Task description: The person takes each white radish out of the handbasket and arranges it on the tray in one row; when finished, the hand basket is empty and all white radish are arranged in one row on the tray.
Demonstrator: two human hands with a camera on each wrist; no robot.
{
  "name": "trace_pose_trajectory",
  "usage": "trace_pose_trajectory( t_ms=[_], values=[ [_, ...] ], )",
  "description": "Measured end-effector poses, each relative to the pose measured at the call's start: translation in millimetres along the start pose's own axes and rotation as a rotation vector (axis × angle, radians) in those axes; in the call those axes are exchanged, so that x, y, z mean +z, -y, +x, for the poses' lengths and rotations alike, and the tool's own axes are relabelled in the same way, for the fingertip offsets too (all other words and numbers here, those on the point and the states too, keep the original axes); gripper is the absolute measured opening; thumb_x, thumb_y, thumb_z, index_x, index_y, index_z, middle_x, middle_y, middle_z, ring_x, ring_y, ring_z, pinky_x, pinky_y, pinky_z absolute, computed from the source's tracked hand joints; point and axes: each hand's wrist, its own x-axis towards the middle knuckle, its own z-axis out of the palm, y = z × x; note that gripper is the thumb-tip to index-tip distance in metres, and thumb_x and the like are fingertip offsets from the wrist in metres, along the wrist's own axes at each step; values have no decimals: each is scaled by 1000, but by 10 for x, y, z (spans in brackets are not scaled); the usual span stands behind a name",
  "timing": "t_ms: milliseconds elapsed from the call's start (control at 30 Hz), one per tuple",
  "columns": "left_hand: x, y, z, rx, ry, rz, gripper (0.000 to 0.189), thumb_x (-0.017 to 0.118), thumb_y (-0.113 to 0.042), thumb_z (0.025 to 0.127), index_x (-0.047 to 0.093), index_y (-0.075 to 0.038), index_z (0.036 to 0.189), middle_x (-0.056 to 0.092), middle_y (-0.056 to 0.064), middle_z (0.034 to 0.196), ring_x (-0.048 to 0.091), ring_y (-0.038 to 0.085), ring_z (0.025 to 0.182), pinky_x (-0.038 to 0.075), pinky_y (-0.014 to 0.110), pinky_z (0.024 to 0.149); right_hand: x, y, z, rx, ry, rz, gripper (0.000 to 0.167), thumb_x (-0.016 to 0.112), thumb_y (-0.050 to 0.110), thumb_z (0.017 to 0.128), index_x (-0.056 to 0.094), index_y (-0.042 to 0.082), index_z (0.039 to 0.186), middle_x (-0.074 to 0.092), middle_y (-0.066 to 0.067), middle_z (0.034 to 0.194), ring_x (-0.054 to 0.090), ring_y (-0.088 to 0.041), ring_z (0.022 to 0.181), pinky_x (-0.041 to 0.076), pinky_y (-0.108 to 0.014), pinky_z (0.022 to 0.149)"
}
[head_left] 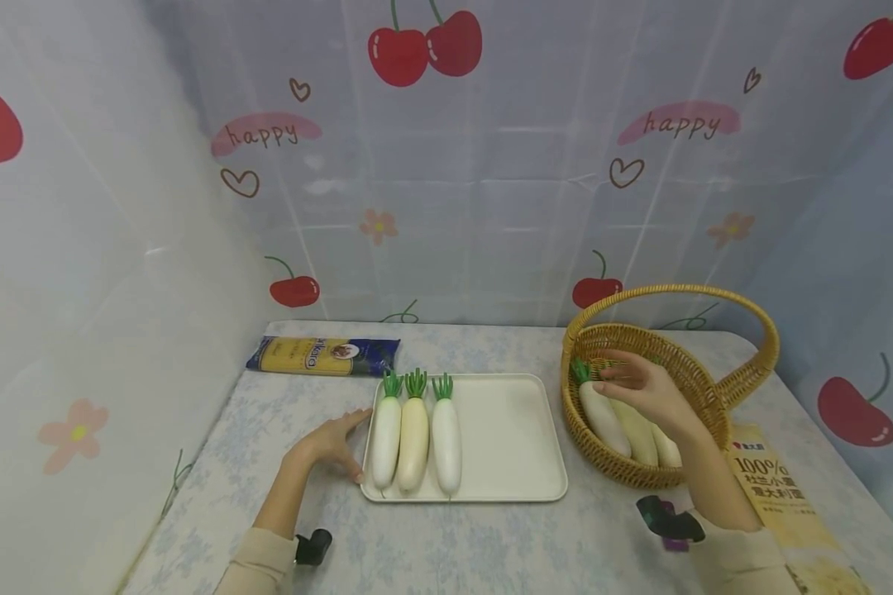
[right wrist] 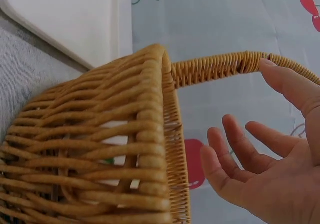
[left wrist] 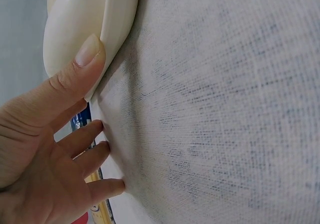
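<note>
At the far left of the desk, toward the back, a blue-and-yellow packet lay flat on the pale patterned cloth. Nearer the front, the person's left hand was at the left edge of a cream tray, its fingers spread apart and its thumb against the rim. Inside the tray, on its left half, were three radishes with green tops facing the back: a white one, a yellowish one just beside it, and another white one slightly apart. The tray's right half was bare.

Next came a wicker basket with an arched handle, holding more radishes side by side. Over them reached the right hand, thumb and fingers apart and loosely bent; whether a fingertip touched a radish could not be told. At the far right, partly behind the forearm, lay a yellow package.
</note>
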Motion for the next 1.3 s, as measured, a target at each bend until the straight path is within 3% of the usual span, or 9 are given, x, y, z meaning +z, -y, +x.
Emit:
trace_pose_trajectory(
  t_ms=[300, 500, 933, 1300],
  values=[
    [-2, -18, -14, 12, -13, -1, 109, 91, -10, 51, 35, -4, 144, 31, 25, 147, 24, 47, 136, 24, 60, 108, -50, -90, -36, 83, 46, -67, 79, 65, 30, 88, 25, -8, 144, 48, -35, 127, 48, -48, 114, 48, -55, 90],
    [-1, -17, -10, 19, -19, -2, 109, 91, -10, 50, 36, -3, 144, 32, 25, 147, 24, 47, 135, 24, 60, 109, -47, -162, -47, 114, 122, -83, 82, 65, 30, 88, 21, -12, 144, 42, -38, 131, 45, -52, 116, 47, -56, 89],
    [4, -3, 0, 12, -8, -4, 110, 91, -11, 51, 35, -5, 145, 30, 25, 148, 23, 47, 136, 23, 61, 108, 72, -273, -78, 134, 187, -90, 83, 69, 30, 86, 26, -14, 141, 41, -39, 131, 44, -53, 117, 50, -52, 87],
    [11, 1, 8, 1, -6, 6, 111, 92, -12, 51, 34, -5, 145, 29, 24, 149, 22, 47, 136, 23, 62, 108, 124, -266, -77, 109, 177, -151, 82, 71, 28, 83, 29, -15, 138, 48, -38, 124, 49, -50, 113, 51, -52, 85]
  ],
)
